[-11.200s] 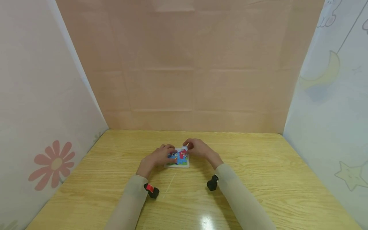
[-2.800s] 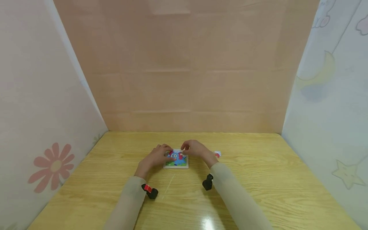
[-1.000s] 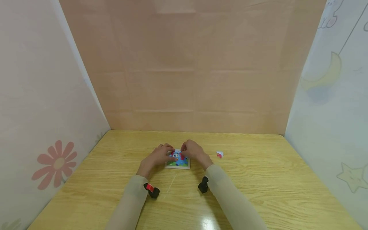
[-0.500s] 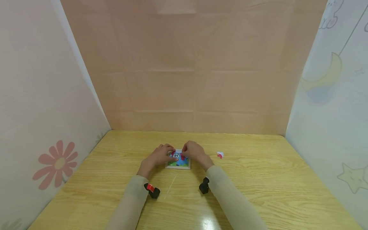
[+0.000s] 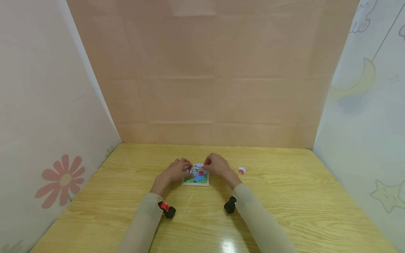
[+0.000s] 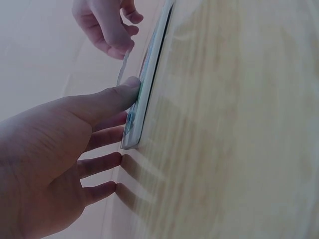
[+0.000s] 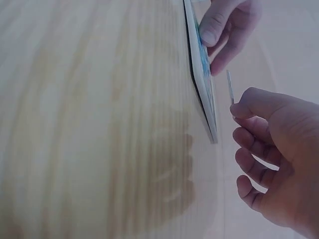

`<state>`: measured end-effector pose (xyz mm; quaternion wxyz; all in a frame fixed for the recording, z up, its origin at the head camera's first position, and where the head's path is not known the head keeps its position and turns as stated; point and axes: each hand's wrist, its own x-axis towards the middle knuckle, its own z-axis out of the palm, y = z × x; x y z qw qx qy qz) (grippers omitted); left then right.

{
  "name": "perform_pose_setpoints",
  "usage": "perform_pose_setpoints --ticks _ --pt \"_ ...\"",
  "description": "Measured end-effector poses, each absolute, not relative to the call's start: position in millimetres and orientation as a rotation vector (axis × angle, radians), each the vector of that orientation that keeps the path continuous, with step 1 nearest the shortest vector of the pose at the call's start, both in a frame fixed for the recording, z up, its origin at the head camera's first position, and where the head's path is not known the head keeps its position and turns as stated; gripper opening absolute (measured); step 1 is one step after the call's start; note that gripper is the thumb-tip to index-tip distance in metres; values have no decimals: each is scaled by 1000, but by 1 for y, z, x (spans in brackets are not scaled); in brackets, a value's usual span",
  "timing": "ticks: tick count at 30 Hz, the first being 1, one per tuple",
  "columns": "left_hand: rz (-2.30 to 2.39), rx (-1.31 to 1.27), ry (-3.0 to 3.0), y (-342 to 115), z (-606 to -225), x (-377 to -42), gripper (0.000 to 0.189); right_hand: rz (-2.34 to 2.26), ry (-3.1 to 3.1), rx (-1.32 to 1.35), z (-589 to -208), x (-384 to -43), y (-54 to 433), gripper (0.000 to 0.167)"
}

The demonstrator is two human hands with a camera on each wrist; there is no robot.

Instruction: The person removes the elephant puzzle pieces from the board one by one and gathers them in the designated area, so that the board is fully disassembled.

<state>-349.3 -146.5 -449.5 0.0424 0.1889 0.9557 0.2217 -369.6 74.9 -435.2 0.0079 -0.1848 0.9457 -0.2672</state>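
Note:
A small jigsaw puzzle [image 5: 197,179] in a pale frame lies on the table, printed with a blue cartoon figure over green. My left hand [image 5: 174,171] rests at its left side; in the left wrist view the thumb [image 6: 112,102] presses on its face and the other fingers are spread and fairly straight. Just above the upper right of the puzzle, my right hand [image 5: 218,165] pinches a thin puzzle piece [image 7: 230,87] between thumb and forefinger. That piece shows edge-on in the right wrist view, apart from the board.
One loose white-and-red puzzle piece [image 5: 242,170] lies on the wooden table [image 5: 284,196] to the right of my right hand. A tan backdrop [image 5: 212,77] stands behind the table, with patterned side walls left and right.
Since half a second ago my right hand has lifted and shifted slightly right, with a piece in its pinch. Earlier it was low over the puzzle's upper right. The left hand stays put.

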Motion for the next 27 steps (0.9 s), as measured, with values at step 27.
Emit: perform_pose_setpoints --ticks 27 --pt "657 580 2928 -146 -451 -349 52 -1025 2951 -602 -435 -355 124 10"
